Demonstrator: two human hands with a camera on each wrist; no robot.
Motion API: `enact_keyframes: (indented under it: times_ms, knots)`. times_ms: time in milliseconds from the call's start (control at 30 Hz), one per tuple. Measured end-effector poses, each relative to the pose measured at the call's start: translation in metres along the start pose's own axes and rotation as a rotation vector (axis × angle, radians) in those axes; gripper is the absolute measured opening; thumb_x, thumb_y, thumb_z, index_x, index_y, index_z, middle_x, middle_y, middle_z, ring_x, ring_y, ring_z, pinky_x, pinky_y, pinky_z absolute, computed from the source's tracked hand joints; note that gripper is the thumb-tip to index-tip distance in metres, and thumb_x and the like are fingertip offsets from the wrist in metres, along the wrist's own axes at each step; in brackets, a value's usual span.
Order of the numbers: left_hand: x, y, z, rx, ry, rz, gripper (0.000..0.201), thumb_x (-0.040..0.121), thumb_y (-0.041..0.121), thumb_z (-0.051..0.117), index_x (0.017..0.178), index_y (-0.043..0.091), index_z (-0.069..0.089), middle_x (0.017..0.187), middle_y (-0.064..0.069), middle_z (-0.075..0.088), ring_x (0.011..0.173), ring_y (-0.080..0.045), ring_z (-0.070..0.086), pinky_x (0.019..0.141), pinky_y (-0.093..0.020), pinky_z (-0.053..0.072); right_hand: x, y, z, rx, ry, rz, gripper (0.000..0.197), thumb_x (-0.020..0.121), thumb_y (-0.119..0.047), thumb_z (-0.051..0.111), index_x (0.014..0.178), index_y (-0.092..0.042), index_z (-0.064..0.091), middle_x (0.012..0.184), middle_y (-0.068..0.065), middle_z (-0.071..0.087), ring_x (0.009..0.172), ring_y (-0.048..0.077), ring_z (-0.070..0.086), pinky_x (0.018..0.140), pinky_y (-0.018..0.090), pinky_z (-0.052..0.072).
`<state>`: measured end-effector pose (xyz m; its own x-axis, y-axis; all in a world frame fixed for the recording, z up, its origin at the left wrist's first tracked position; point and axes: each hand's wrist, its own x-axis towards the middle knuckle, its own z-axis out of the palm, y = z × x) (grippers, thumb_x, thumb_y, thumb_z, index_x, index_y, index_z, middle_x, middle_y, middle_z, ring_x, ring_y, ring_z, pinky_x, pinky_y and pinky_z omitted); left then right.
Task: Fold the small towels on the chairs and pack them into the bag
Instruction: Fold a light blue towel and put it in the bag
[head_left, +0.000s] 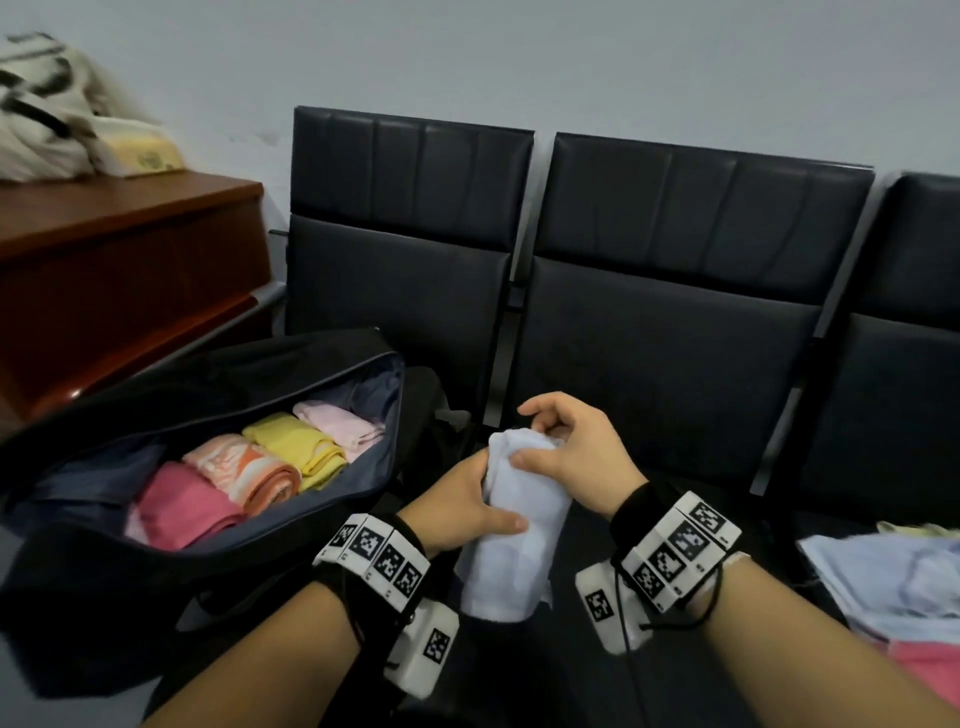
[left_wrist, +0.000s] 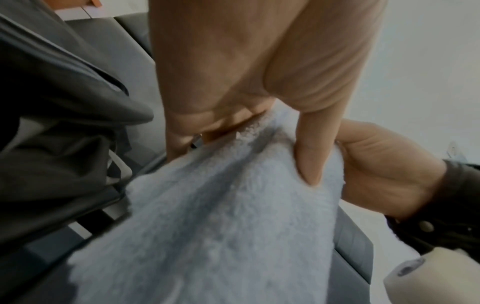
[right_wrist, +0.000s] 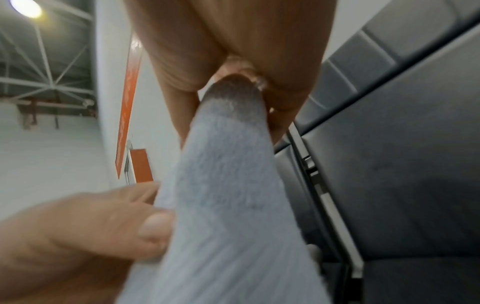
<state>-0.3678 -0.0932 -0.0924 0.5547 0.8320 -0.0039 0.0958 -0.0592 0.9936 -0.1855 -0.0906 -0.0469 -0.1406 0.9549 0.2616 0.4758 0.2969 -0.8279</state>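
A rolled pale-blue towel (head_left: 517, 525) is held upright above the middle chair seat (head_left: 670, 364). My left hand (head_left: 467, 512) grips its middle from the left, thumb across the front. My right hand (head_left: 563, 441) pinches its top end. The left wrist view shows the towel (left_wrist: 221, 216) under my thumb (left_wrist: 311, 156). In the right wrist view my right fingers close on the towel's (right_wrist: 228, 185) tip. An open dark bag (head_left: 171, 525) on the left chair holds rolled towels: pink (head_left: 179, 506), orange-striped (head_left: 249, 470), yellow (head_left: 296, 441), light pink (head_left: 337, 423).
More loose towels (head_left: 893, 577), pale blue over pink, lie on the right chair seat. A brown wooden cabinet (head_left: 119, 270) stands at the left with a white bag (head_left: 41, 104) on top. A grey wall rises behind the chairs.
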Motion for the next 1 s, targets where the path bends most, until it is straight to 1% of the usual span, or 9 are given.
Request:
enact_keyframes:
  times_ms: [100, 200, 300, 400, 567, 733, 800, 900, 1000]
  knots:
    - [-0.005, 0.003, -0.032, -0.025, 0.016, -0.012, 0.065, 0.082, -0.001, 0.074, 0.138, 0.017, 0.047, 0.128, -0.003, 0.066, 0.118, -0.017, 0.064, 0.098, -0.037, 0.054, 0.025, -0.01, 0.024, 0.155, 0.058, 0.046, 0.045, 0.071, -0.01, 0.085, 0.108, -0.025, 0.065, 0.09, 0.003, 0.067, 0.079, 0.013, 0.067, 0.075, 0.024, 0.056]
    - [-0.009, 0.002, -0.066, -0.091, 0.162, -0.025, 0.052, 0.084, -0.003, 0.072, 0.13, 0.012, 0.052, 0.123, -0.006, 0.069, 0.113, -0.019, 0.067, 0.088, -0.031, 0.057, 0.052, -0.018, 0.052, 0.273, 0.066, 0.163, 0.049, 0.078, -0.017, 0.082, 0.12, -0.026, 0.057, 0.103, 0.002, 0.068, 0.089, 0.015, 0.069, 0.081, 0.029, 0.058]
    - [-0.009, -0.003, -0.101, -0.239, 0.331, -0.075, 0.043, 0.086, -0.004, 0.07, 0.125, 0.007, 0.055, 0.12, -0.016, 0.069, 0.108, -0.026, 0.069, 0.086, -0.037, 0.058, 0.076, -0.017, 0.078, 0.309, -0.137, 0.315, 0.053, 0.083, -0.026, 0.078, 0.129, -0.023, 0.052, 0.117, 0.0, 0.065, 0.104, 0.014, 0.067, 0.085, 0.034, 0.059]
    - [-0.004, -0.007, -0.135, -0.449, 0.443, -0.117, 0.035, 0.09, -0.001, 0.064, 0.124, 0.004, 0.057, 0.115, -0.019, 0.071, 0.099, -0.03, 0.072, 0.076, -0.038, 0.061, 0.1, -0.016, 0.105, 0.328, -0.357, 0.396, 0.047, 0.081, -0.02, 0.08, 0.123, -0.018, 0.057, 0.114, 0.001, 0.071, 0.099, 0.018, 0.072, 0.082, 0.04, 0.061]
    - [0.005, -0.02, -0.179, -0.516, 0.521, -0.283, 0.037, 0.089, 0.006, 0.069, 0.125, 0.006, 0.06, 0.108, -0.011, 0.076, 0.099, -0.027, 0.073, 0.076, -0.036, 0.06, 0.157, -0.013, 0.146, 0.317, -0.401, 0.441, 0.036, 0.083, -0.007, 0.076, 0.117, -0.002, 0.064, 0.108, 0.015, 0.073, 0.1, 0.031, 0.071, 0.091, 0.049, 0.057]
    - [0.016, -0.048, -0.224, -0.687, 0.61, -0.401, 0.038, 0.093, -0.005, 0.059, 0.13, 0.002, 0.055, 0.12, -0.019, 0.07, 0.107, -0.035, 0.068, 0.086, -0.046, 0.057, 0.207, 0.001, 0.178, 0.133, -0.361, 0.424, 0.042, 0.087, -0.007, 0.071, 0.127, 0.0, 0.06, 0.111, 0.014, 0.069, 0.1, 0.022, 0.066, 0.094, 0.037, 0.052]
    - [0.021, -0.064, -0.242, -0.691, 0.704, -0.443, 0.041, 0.093, -0.005, 0.059, 0.133, -0.001, 0.052, 0.127, -0.02, 0.065, 0.114, -0.036, 0.063, 0.097, -0.051, 0.051, 0.231, 0.009, 0.176, -0.067, -0.274, 0.288, 0.054, 0.088, -0.013, 0.071, 0.138, -0.005, 0.053, 0.131, 0.013, 0.059, 0.118, 0.022, 0.058, 0.103, 0.031, 0.044]
    - [0.03, -0.088, -0.255, -0.73, 0.773, -0.532, 0.044, 0.093, -0.006, 0.057, 0.136, -0.001, 0.049, 0.129, -0.021, 0.062, 0.117, -0.038, 0.06, 0.098, -0.051, 0.048, 0.26, 0.022, 0.172, -0.389, -0.334, 0.182, 0.064, 0.094, -0.021, 0.063, 0.149, -0.005, 0.036, 0.153, 0.013, 0.039, 0.142, 0.026, 0.035, 0.115, 0.03, 0.028]
    - [0.033, -0.108, -0.255, -0.769, 0.79, -0.661, 0.041, 0.096, -0.006, 0.053, 0.136, -0.006, 0.048, 0.13, -0.024, 0.06, 0.121, -0.039, 0.057, 0.1, -0.05, 0.046, 0.27, 0.044, 0.181, -0.414, -0.473, 0.306, 0.054, 0.097, -0.019, 0.059, 0.145, -0.003, 0.04, 0.145, 0.014, 0.048, 0.134, 0.027, 0.045, 0.101, 0.021, 0.034]
